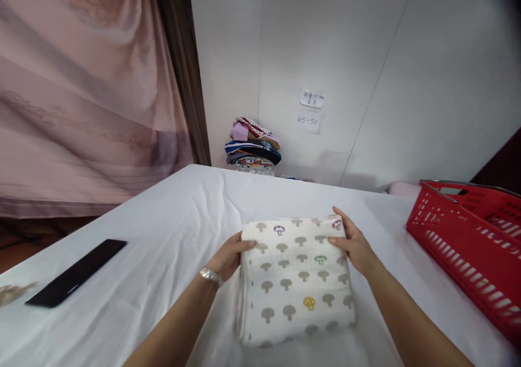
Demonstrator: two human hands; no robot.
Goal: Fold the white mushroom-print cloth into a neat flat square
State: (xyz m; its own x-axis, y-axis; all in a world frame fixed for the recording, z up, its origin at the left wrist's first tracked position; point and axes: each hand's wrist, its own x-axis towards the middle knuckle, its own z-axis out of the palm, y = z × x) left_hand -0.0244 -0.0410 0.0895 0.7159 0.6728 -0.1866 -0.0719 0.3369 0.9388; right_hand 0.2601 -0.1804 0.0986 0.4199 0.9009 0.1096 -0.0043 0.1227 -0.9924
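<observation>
A folded white cloth [295, 280] printed with grey mushrooms, and a few coloured ones, is at the front middle of the white-covered table. My left hand [231, 254] grips its left edge, thumb on top and fingers hidden behind. On the opposite side, my right hand [353, 243] pinches the upper right corner, with the thumb on the print and the other fingers at the far edge. The cloth is squared into a thick, layered bundle, its front side facing me. Whether its lower edge rests on the table is hard to tell.
A red plastic basket [468, 247] stands on the right of the table [195, 215]. A flat black object [77, 272] lies at the left. Behind the far edge rises a stack of folded clothes [253, 145]. Paper notes [312, 99] hang on the wall; a pink curtain [89, 95] hangs left.
</observation>
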